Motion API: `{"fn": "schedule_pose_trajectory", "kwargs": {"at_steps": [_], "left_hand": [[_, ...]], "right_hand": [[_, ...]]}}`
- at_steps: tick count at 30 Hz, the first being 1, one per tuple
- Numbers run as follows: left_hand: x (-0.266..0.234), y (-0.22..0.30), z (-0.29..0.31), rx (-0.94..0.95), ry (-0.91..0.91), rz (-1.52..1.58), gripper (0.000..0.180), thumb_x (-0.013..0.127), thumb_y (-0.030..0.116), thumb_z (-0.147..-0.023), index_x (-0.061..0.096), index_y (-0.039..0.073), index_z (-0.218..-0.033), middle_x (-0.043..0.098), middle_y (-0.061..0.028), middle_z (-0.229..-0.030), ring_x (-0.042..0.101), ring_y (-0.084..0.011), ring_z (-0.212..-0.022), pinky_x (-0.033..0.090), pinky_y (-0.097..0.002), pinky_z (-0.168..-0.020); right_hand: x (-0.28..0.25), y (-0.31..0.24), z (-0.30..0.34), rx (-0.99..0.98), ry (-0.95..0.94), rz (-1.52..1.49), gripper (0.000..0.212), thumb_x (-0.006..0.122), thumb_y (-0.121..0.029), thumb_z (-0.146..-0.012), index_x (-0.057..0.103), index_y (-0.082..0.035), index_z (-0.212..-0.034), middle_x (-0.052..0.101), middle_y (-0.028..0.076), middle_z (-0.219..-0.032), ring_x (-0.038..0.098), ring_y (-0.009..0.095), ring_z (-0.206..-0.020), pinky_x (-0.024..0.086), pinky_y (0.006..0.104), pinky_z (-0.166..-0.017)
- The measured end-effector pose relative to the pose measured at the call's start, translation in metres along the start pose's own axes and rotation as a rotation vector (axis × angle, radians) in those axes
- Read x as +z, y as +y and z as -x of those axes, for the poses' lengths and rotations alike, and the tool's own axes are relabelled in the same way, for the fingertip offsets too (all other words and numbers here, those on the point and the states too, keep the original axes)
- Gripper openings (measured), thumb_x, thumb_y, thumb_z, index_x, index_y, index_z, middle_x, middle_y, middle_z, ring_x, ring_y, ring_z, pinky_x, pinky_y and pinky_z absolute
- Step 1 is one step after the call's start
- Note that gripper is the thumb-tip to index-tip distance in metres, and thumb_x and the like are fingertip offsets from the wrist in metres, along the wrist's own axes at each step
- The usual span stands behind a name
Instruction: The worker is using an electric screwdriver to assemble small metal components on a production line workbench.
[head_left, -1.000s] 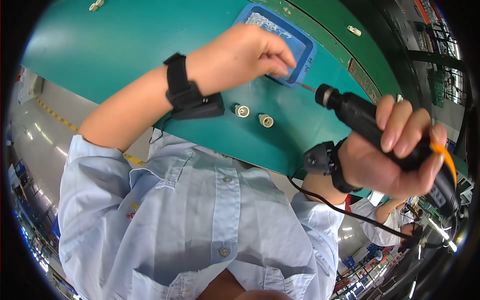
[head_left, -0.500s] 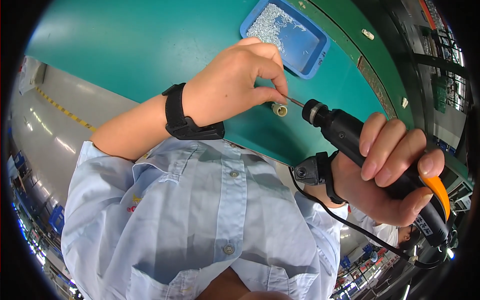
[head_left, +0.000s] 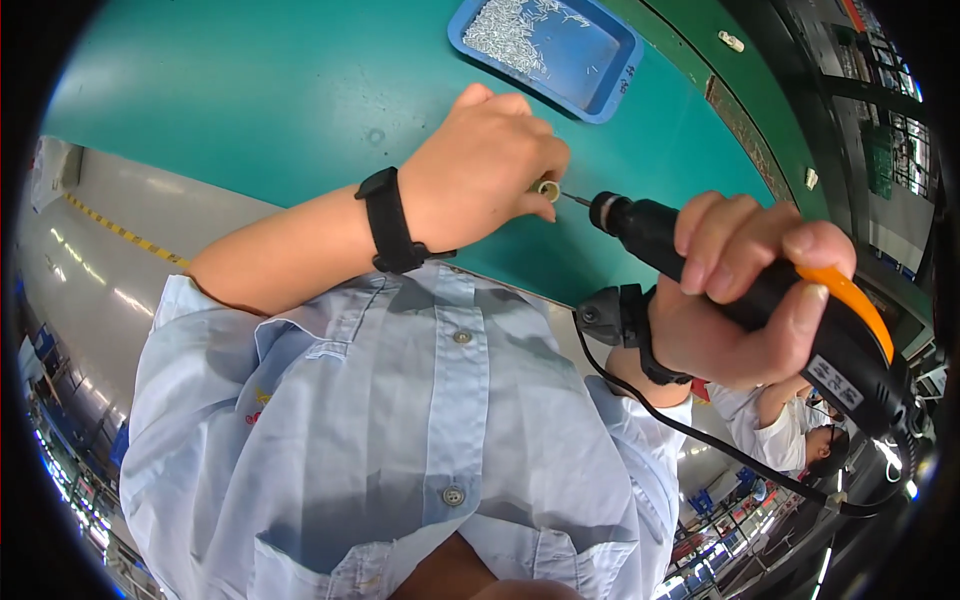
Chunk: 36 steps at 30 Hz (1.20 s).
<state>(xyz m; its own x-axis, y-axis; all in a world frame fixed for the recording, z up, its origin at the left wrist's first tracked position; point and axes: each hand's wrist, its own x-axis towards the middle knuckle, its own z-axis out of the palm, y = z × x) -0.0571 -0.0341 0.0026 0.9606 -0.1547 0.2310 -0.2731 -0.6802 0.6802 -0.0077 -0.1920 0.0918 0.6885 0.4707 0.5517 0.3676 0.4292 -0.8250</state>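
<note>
My left hand (head_left: 490,165) is closed around a small cream-coloured, round hollow fitting (head_left: 547,190). The fitting's open end faces right, and its far part is hidden by my fingers. Wrapped in my right hand (head_left: 750,280) is a black electric screwdriver (head_left: 650,235) with an orange lever (head_left: 850,305). Its thin bit (head_left: 575,199) points left at the fitting's opening; whether the tip touches it, I cannot tell. Beyond my left hand, a blue tray (head_left: 590,90) holds many small silvery screws (head_left: 505,38).
A green work surface (head_left: 250,90) lies under my hands. Two small pale fittings (head_left: 731,41) rest on the green ledge at the right. A black cable (head_left: 690,440) hangs from the screwdriver beside my right forearm. A co-worker (head_left: 790,430) is at the lower right.
My left fingers have left the screwdriver's bit tip and now grip the fitting, turned toward the bit. The screwdriver has shifted slightly left and up in view. The tray also appears higher.
</note>
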Motion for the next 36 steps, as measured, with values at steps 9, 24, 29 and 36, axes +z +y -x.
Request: {"fn": "schedule_pose_trajectory", "kwargs": {"at_steps": [9,24,29,36], "left_hand": [[-0.002,-0.01,0.001,-0.006,-0.138,0.152,0.021,0.071,0.014,-0.069,0.068,0.013,-0.09,0.064,0.001,-0.08,0.053,-0.0165,-0.087,0.031,-0.0319,-0.083],[-0.003,-0.008,-0.001,-0.055,-0.176,0.153,0.021,0.071,0.017,-0.069,0.069,0.011,-0.089,0.065,-0.0005,-0.079,0.054,-0.0169,-0.089,0.031,-0.032,-0.085],[0.0,-0.01,0.001,-0.039,-0.153,0.159,0.021,0.071,0.016,-0.068,0.069,0.011,-0.089,0.065,-0.0005,-0.078,0.054,-0.0167,-0.089,0.031,-0.0317,-0.085],[0.005,-0.013,0.006,0.01,-0.105,0.17,0.017,0.071,0.015,-0.067,0.069,0.012,-0.084,0.063,0.0008,-0.076,0.053,-0.0169,-0.087,0.031,-0.0323,-0.08]], "right_hand": [[0.0,0.012,0.006,0.061,0.061,0.035,0.025,0.041,-0.027,-0.087,0.045,-0.005,-0.099,0.042,0.004,-0.057,0.039,0.014,-0.043,0.033,0.0295,-0.045],[0.012,0.018,0.01,0.154,0.122,0.137,0.025,0.047,-0.028,-0.087,0.042,-0.005,-0.094,0.04,0.004,-0.054,0.041,0.015,-0.044,0.035,0.0315,-0.047],[0.016,0.022,0.01,0.136,0.08,0.197,0.024,0.05,-0.028,-0.087,0.041,-0.005,-0.09,0.04,0.003,-0.051,0.04,0.014,-0.04,0.035,0.0297,-0.043],[0.012,0.021,0.008,0.166,-0.072,0.115,0.027,0.054,-0.029,-0.086,0.043,-0.005,-0.092,0.043,0.002,-0.05,0.042,0.014,-0.04,0.035,0.0283,-0.041]]}}
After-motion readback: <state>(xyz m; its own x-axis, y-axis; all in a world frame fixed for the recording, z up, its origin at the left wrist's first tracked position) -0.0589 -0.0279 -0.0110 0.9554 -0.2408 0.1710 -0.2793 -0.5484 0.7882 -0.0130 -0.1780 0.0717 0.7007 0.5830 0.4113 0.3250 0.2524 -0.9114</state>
